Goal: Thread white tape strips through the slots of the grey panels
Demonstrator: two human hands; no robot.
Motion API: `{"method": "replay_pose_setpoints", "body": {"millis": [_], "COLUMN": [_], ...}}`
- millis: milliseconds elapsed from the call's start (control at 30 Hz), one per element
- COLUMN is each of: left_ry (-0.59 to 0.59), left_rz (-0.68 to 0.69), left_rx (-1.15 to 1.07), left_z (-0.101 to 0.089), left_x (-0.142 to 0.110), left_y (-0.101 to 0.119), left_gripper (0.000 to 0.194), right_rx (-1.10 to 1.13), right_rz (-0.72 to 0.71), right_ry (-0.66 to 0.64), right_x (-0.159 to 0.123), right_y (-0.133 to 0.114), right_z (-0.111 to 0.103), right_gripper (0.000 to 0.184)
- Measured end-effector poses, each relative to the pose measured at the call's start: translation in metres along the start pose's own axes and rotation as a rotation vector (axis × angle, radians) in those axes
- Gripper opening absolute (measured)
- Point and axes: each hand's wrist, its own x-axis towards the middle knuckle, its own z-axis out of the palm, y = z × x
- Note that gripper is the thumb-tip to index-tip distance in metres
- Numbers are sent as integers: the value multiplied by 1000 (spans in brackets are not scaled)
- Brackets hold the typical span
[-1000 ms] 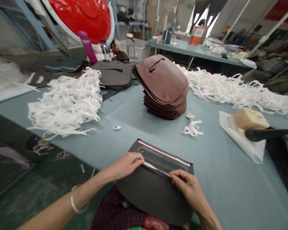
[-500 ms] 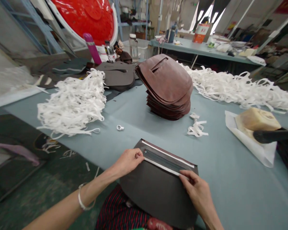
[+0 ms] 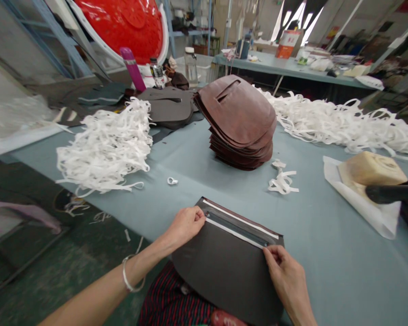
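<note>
A dark, round-bottomed leather piece [image 3: 224,271] lies over the near table edge and my lap, its straight side away from me. Near that side a zipper-like dark band [image 3: 236,227] runs between two white tape strips, the far strip [image 3: 241,218] and the near strip [image 3: 234,234]. My left hand [image 3: 187,225] is closed in a pinch at the near strip's left end. At its right end, my right hand [image 3: 286,271] has thumb and forefinger pressed together. The fingers hide both strip ends.
Ahead stands a stack of brown leather pieces [image 3: 241,113]. White tape scraps lie in a left heap [image 3: 105,147] and a right heap [image 3: 347,124]. At right, a yellowish block [image 3: 372,167] sits on white paper beside a black handle [image 3: 391,194].
My right hand has slid rightward along the near white strip to its right end, baring more of the strip. My left hand stays at the left end. The view has shifted slightly.
</note>
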Motion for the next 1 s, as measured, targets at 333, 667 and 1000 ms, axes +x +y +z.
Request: {"method": "replay_pose_setpoints", "body": {"millis": [333,667,1000], "left_ry": [56,237,214], "left_rz": [-12,546,533], "left_rx": [120,691,951], "left_z": [5,34,42], "left_x": [0,-40,-54], "left_y": [4,-6,11], "left_gripper": [11,43,73], "right_rx": [-20,113,119], "right_rz": [39,74,93], "right_ry": [19,1,24], "right_x": [3,4,1], "right_y": [-1,-6,-9], "right_z": [-1,-14,-13], "right_gripper": [35,19,14]}}
